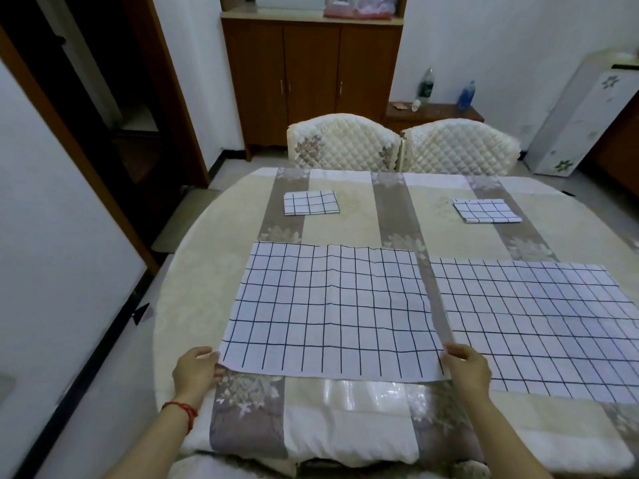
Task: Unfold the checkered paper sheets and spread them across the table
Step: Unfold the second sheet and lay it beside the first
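A white checkered sheet (332, 309) lies unfolded and flat on the table (345, 426) in front of me. My left hand (195, 369) pinches its near left corner and my right hand (468, 366) pinches its near right corner. A second unfolded checkered sheet (539, 323) lies flat to its right, running off the frame's right side. Two folded checkered sheets sit farther back: one at the far left (310, 202), one at the far right (487, 210).
The table has a beige and grey floral cover under clear plastic. Two quilted chairs (345, 143) stand at its far edge. A wooden cabinet (311, 74) stands behind, and a low stand with bottles (432, 110). A white appliance (584, 119) is at the right.
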Available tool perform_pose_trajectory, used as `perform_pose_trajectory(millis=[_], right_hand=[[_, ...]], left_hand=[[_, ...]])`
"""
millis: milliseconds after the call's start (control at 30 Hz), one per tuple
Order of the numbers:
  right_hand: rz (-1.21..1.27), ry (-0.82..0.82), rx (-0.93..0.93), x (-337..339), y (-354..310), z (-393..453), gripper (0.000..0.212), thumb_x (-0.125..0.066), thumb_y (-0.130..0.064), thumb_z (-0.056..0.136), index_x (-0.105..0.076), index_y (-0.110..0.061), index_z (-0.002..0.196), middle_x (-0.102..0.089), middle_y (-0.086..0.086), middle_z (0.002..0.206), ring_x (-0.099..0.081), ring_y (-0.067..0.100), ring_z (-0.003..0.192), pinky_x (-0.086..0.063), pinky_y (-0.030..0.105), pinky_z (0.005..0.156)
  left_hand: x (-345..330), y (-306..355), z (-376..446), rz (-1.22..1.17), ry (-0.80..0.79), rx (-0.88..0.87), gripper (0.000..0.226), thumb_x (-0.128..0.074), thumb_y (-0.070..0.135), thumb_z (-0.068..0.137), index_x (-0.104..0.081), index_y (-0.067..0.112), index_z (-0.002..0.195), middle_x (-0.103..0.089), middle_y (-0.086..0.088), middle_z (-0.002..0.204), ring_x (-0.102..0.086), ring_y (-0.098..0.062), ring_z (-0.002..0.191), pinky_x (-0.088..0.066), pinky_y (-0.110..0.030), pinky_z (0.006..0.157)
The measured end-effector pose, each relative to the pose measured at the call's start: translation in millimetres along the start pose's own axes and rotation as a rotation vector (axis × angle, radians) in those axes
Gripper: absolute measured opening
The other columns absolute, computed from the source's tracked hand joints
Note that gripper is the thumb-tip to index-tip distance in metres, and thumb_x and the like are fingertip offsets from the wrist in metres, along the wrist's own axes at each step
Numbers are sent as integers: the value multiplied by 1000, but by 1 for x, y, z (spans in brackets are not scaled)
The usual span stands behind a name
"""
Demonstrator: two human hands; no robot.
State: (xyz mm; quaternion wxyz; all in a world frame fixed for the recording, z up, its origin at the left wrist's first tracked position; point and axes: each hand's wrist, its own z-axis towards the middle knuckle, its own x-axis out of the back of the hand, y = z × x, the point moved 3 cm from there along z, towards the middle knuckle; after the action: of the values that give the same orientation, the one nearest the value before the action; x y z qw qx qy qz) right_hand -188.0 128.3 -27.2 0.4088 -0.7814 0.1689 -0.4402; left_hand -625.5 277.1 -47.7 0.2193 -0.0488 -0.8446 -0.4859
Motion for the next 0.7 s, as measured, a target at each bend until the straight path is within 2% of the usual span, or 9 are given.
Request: perform_pose_trajectory(millis=[67,167,267,367,400,500,700], right_hand=[[15,27,-29,-2,2,0,31,-61,-8,82,-60,-5,113,-65,18,110,-57,34,101,-44,43,92],[4,22,-59,-6,7,1,32,-63,-9,82,-60,-4,113,-64,22,111,-57,37,102,-44,41,89],[-26,14,-59,-10,10,2,29,-64,-6,81,-62,-3,110,-64,23,109,-58,38,101,-44,40,91],[-55,16,-49,-11,13,1,26,-62,-3,81,-62,-2,107,-65,23,108,-58,37,97,-45,40,90],[-62,17,-35,-10,14,1,24,-61,-3,81,-62,-2,106,-65,23,107,-58,36,95,-45,40,89],[-90,16,7,-8,16,0,23,-59,-2,82,-62,-1,105,-65,22,107,-58,36,96,-45,43,90],[-143,35,47,-7,18,-4,24,-55,-2,84,-61,0,108,-65,23,108,-58,38,100,-45,43,91]], left_hand=[[-1,-2,1,20,47,8,29,-55,12,87,-56,-2,113,-68,-28,91,-65,-35,69,-54,-38,70],[-3,-1,3,30,50,11,26,-57,11,86,-61,-4,106,-68,-27,92,-63,-33,66,-54,-37,70],[-5,0,6,55,44,5,17,-61,4,83,-65,-6,96,-67,-27,97,-60,-30,62,-53,-34,66],[-5,0,8,87,46,-11,12,-60,-1,82,-67,-4,91,-67,-25,101,-60,-32,66,-55,-26,54],[-5,0,8,96,42,-15,12,-60,-1,82,-67,-5,92,-66,-25,102,-62,-34,69,-55,-26,54],[-3,-2,7,162,38,-52,16,-61,2,82,-67,-5,95,-67,-22,104,-64,-38,77,-53,-34,69],[0,-8,3,295,16,-119,11,-58,6,84,-68,2,88,-70,-19,98,-65,-32,69,-52,-37,76]])
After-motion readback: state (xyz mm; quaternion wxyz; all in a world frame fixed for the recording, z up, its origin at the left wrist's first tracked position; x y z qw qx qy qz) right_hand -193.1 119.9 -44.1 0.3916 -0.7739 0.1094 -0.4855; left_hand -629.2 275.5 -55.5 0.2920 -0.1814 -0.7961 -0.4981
